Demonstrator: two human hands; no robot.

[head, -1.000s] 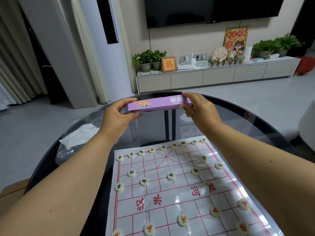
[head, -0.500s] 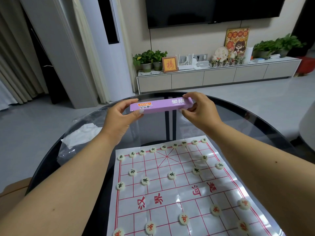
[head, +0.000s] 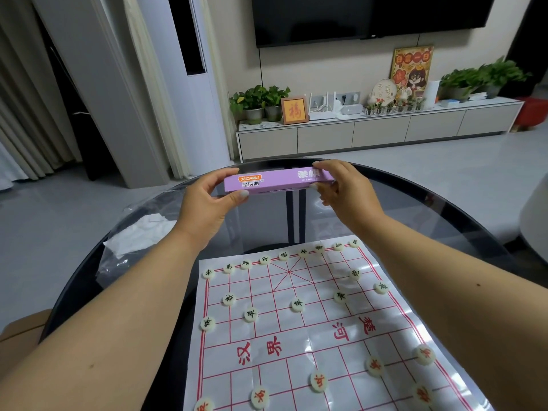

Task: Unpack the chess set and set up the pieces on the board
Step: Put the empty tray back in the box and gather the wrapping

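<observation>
Two bare hands hold one item above the far half of a round dark glass table.

Far left, on the glass: a crumpled clear plastic bag with white paper inside, lying apart from the board.

Left hand: thumb under and fingers over the left end of a long flat lilac cardboard box, pinching it. The box is level, printed face toward the camera, clear of the table and beyond the board's far edge.

Right hand: fingers curled over the box's right end, thumb beneath, gripping it.

Below, nearer the camera: a white paper xiangqi board with red grid lines, flat on the glass, slightly skewed. Round cream pieces with dark characters occupy the far side, nine along the back line, others on points before them. Round cream pieces with red characters sit on the near side, partly cut off by the frame's lower edge.

Background right: a low white cabinet carrying potted plants and framed pictures, under a wall-mounted black screen.
</observation>
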